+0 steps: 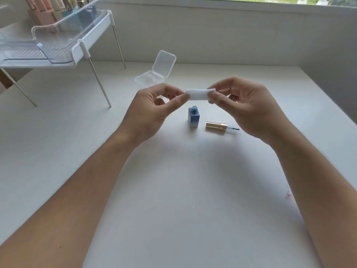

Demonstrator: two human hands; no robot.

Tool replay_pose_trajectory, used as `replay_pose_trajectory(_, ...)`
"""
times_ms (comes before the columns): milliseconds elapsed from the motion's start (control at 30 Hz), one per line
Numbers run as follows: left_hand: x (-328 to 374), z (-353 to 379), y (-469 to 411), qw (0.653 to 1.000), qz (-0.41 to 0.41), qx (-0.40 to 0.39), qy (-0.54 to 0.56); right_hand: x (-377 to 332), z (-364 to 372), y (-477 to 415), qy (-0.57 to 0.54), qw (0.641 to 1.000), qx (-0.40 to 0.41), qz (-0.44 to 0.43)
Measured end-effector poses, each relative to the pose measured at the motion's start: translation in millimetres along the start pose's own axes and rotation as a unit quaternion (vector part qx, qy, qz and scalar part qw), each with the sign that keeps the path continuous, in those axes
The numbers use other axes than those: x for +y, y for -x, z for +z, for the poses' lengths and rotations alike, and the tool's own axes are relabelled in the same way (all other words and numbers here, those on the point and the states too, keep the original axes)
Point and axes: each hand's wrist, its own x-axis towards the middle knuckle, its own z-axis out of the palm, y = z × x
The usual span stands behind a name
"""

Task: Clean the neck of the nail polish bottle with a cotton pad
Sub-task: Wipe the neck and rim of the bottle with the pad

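Observation:
A white cotton pad is held in the air between both hands. My left hand pinches its left edge and my right hand pinches its right edge. Just below the pad stands an uncapped square blue nail polish bottle on the white table, its neck bare. To the bottle's right lies the gold cap on its side, with the brush pointing right.
A small clear plastic box with its lid flipped up sits behind the hands. A clear organizer shelf on thin metal legs stands at the back left with several bottles on it. A wall and a window ledge run along the back.

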Motion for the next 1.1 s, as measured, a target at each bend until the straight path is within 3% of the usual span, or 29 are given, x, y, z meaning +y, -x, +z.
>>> replay_pose_trajectory(233, -11.0, -0.6, 2.8, 0.990, -0.034, -0.075, -0.114, 5.1, -0.1, 0.9, 0.049, 0.997, 0.051, 0.031)
replay_pose_trajectory(467, -19.5, 8.8, 0.0, 0.985, -0.020, -0.082, -0.152, 7.7, 16.4, 3.5, 0.074, 0.996, 0.041, 0.038)
replay_pose_trajectory(1100, -26.8, 23.4, 0.1, 0.983, -0.028, -0.010, -0.180, -0.3, 12.5, 5.1, 0.084, 0.994, -0.031, 0.065)
